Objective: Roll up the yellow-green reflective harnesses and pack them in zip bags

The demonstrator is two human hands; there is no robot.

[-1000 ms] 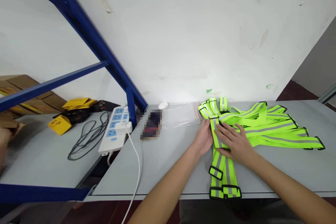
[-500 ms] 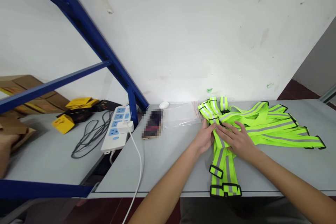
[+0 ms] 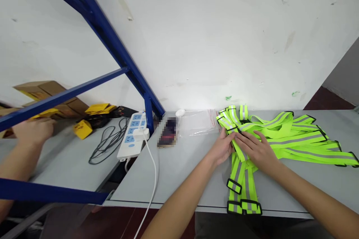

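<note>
A bundle of neon-yellow reflective straps [image 3: 297, 142] with grey stripes and black buckles lies over the table's right half. At its left end, my left hand [image 3: 223, 148] is closed on the folded straps, thumb on top and the other fingers partly hidden beneath. My right hand [image 3: 259, 153] lies flat over the same straps, fingers stretched out and their tips close to my left thumb. Several strap ends with black slide buckles [image 3: 234, 186] hang towards me, down to the table's front edge. Behind my left hand lies a clear plastic bag [image 3: 196, 123].
Left of the bag are a pixelated phone [image 3: 167, 132] and a small white object [image 3: 180, 112]. A white power strip [image 3: 133, 136] with a plugged-in charger stands beside the blue frame [image 3: 112, 41]. At far left, a co-worker's hand [image 3: 35, 130] reaches near cardboard boxes [image 3: 53, 89] and yellow packets [image 3: 83, 129].
The view has turned a little left, so everything sits further right in the picture. My hands keep their hold and place on the straps. A co-worker's hand and forearm now show at far left.
</note>
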